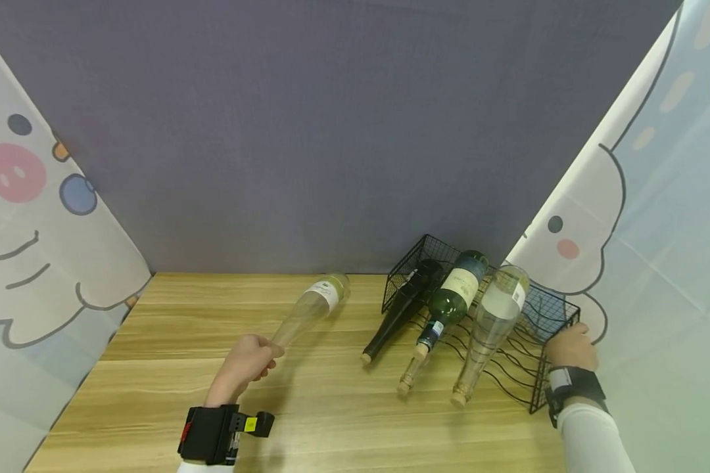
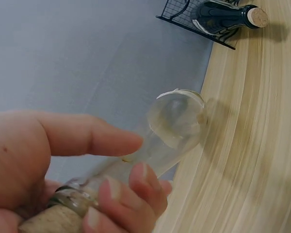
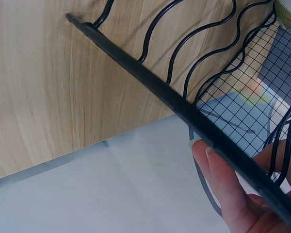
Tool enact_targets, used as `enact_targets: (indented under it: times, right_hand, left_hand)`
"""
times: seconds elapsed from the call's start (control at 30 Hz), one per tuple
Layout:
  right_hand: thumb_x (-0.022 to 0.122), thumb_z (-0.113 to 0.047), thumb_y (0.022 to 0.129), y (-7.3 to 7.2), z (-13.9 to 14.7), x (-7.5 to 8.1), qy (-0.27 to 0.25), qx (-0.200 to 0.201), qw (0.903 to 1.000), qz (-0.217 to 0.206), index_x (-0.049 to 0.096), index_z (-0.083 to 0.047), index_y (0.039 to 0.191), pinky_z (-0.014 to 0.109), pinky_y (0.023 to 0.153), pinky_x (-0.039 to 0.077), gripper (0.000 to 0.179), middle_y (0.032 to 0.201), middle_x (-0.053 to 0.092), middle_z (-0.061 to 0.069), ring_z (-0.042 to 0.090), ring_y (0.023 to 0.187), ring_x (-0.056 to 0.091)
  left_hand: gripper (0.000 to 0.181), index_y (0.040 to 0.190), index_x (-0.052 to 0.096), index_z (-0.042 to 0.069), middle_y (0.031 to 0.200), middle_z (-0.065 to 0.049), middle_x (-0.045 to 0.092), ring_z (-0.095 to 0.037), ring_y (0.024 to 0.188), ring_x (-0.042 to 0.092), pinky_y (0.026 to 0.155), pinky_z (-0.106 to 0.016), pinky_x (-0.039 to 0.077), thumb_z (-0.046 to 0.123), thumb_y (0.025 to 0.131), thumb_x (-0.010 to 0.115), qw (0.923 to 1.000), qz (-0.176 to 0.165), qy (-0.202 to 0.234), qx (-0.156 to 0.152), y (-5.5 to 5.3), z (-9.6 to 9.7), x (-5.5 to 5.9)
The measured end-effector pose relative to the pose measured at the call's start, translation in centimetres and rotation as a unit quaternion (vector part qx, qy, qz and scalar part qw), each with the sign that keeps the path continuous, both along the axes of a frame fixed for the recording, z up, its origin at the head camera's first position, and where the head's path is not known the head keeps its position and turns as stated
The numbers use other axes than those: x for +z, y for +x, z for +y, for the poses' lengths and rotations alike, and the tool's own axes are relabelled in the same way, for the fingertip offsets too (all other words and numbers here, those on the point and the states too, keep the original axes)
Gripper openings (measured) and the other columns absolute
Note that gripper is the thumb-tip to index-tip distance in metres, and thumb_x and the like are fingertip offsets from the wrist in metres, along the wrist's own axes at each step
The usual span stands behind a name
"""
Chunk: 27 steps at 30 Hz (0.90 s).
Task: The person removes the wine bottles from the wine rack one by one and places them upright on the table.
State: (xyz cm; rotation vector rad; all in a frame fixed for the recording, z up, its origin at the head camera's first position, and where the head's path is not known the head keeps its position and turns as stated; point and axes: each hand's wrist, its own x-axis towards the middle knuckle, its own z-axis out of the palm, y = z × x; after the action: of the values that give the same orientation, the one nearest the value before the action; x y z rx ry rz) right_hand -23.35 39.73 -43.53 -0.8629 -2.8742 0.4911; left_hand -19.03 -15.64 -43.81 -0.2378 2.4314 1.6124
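My left hand (image 1: 245, 364) holds a clear glass bottle (image 1: 307, 312) by its neck, left of the rack. The bottle slants, its pale-labelled base pointing away to the right; a cork (image 2: 56, 221) in its mouth shows in the left wrist view. At the right end of a black wire wine rack (image 3: 160, 94), my right hand (image 1: 572, 348) grips the end frame, fingers and thumb on either side of the wires. Lying in the rack are a dark bottle (image 1: 411, 299), a green wine bottle (image 1: 449, 305) and a clear bottle (image 1: 497, 315), corks toward me.
Another corked clear neck (image 1: 412, 376) pokes out beneath the green bottle, its body hidden. The wooden table (image 1: 154, 368) meets a grey backdrop (image 1: 307, 144) behind. Printed cloth panels (image 1: 668, 276) stand at both sides, the right one close beside the rack.
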Motion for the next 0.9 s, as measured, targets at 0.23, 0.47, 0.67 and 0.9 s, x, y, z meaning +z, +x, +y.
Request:
enact_targets:
  times: [0.23,0.47,0.67,0.9]
  right_hand:
    - [0.042,-0.006,0.089,-0.1,0.0,-0.2,-0.009,0.002,1.0,0.0,0.023,0.032,0.123,0.064,0.067,0.051,0.054,0.1,0.05,0.057,0.064,0.085,0.055]
    - [0.042,-0.005,0.089,-0.4,0.5,-0.4,-0.008,-0.001,1.0,0.005,0.026,0.03,0.12,0.063,0.064,0.051,0.05,0.099,0.05,0.057,0.064,0.083,0.056]
    - [0.042,-0.005,0.088,-0.5,0.7,-0.5,-0.009,-0.003,1.0,0.002,0.026,0.03,0.12,0.063,0.064,0.051,0.05,0.099,0.05,0.056,0.063,0.083,0.056]
    - [0.042,-0.004,0.087,-0.3,0.7,-0.4,-0.01,0.001,0.9999,0.012,0.028,0.03,0.117,0.063,0.062,0.051,0.048,0.096,0.051,0.057,0.063,0.08,0.056]
  left_hand:
    - [0.035,0.118,0.054,-0.013,0.066,-0.006,0.049,-0.015,0.052,0.04,0.048,-0.026,0.032,0.011,0.093,0.052,0.9984,-0.028,0.008,-0.049,0.5,-0.8,0.4]
    - [0.052,0.14,0.046,-0.002,0.087,-0.014,0.061,-0.017,0.055,0.048,0.048,-0.027,0.035,0.024,0.096,0.056,0.9984,-0.005,-0.034,-0.045,0.3,-1.7,0.4]
    - [0.049,0.136,0.05,0.0,0.116,-0.025,0.062,-0.019,0.06,0.055,0.055,-0.03,0.043,0.019,0.092,0.061,0.9948,0.063,-0.077,-0.021,-0.1,-2.1,0.4]
    - [0.039,0.127,0.06,0.002,0.125,-0.025,0.061,-0.021,0.068,0.057,0.063,-0.032,0.048,0.019,0.092,0.064,0.9889,0.126,-0.074,0.024,0.0,-2.6,0.4]
